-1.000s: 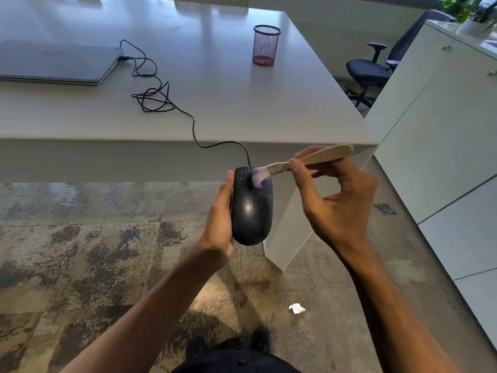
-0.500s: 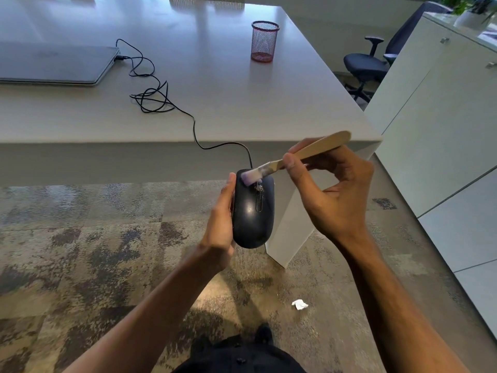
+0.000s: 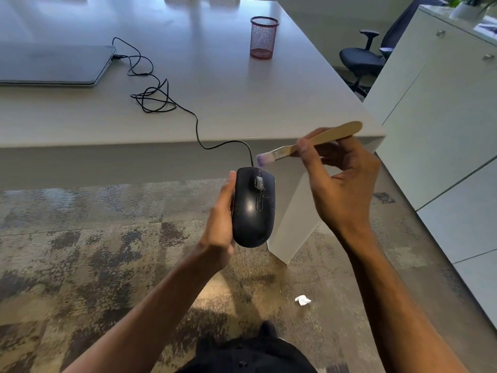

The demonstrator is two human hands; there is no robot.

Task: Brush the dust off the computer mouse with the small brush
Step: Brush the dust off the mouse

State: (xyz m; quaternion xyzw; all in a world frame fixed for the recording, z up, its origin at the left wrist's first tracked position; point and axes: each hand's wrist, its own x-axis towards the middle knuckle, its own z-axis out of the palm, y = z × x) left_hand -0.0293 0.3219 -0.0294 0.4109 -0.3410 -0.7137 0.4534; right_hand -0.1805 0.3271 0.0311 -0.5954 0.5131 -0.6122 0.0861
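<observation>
Dust is being dealt with clear of the pale grey table (image 3: 242, 90), out over the mottled brown-and-grey carpet (image 3: 80, 251), most likely so that what is swept off falls to the floor rather than onto the work surface. The black, oval, wired computer mouse (image 3: 253, 208) is cradled in the left hand (image 3: 219, 224), the thumb laid along its left flank and the fingers presumably curled beneath, out of sight; it is held face up with its grey scroll wheel (image 3: 259, 183) and cable end pointing away, so that the whole top shell is offered to the brush. Pale specks can be made out around the wheel and on the right button, so the job is judged unfinished. The small flat brush with a pale wooden handle and purple-tipped bristles (image 3: 309, 144) is pinched in the right hand (image 3: 341, 184) between thumb and fingertips near the ferrule, a light, pen-like hold suited to short flicks. Its thin black cable (image 3: 199, 130) is left slack across the table edge, trailing back in a tangle to the closed silver laptop (image 3: 53, 65), which allows the mouse to be lifted freely. Compared with half a second ago, when the bristles were lying on the front of the mouse by the wheel, the brush is now raised just beyond the front edge, clear of the shell, as at the end of an outward stroke; the wheel is uncovered, and the grip on the mouse is unchanged.
</observation>
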